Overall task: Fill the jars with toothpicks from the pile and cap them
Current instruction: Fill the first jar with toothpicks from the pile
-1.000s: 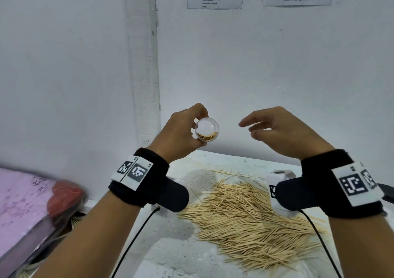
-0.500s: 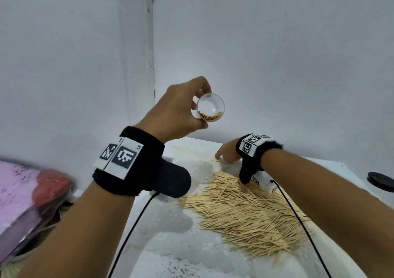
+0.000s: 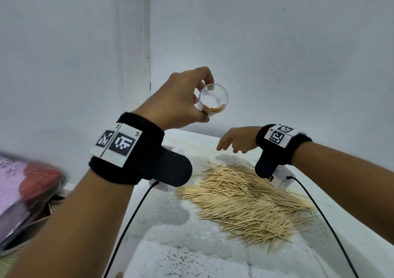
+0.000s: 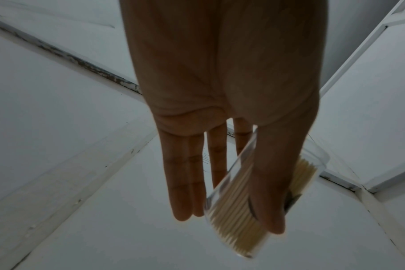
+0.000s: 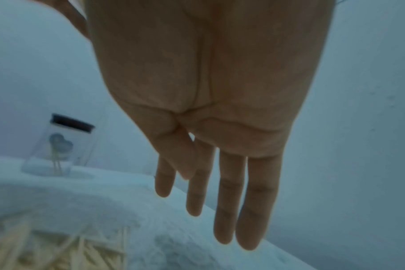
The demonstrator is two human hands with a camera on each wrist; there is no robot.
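My left hand [image 3: 183, 100] holds a clear jar [image 3: 213, 101] in the air, its open mouth turned towards me, with a layer of toothpicks lying in it. In the left wrist view the thumb and fingers clasp the jar [image 4: 245, 210]. A big pile of toothpicks [image 3: 245, 201] lies on the white table [image 3: 170, 245]. My right hand [image 3: 236, 142] hovers over the pile's far edge, fingers straight and holding nothing, as the right wrist view shows [image 5: 210, 201]. A second clear jar with a black cap [image 5: 62, 144] stands on the table in that view.
White walls meet in a corner just behind the table. A pink and red bundle [image 3: 25, 194] lies to the left, below table level. Black cables [image 3: 132, 218] run from both wrist cameras across the table.
My right hand dropped from beside the jar to the far side of the toothpick pile. My left hand kept the jar raised, and the head view tilted downward.
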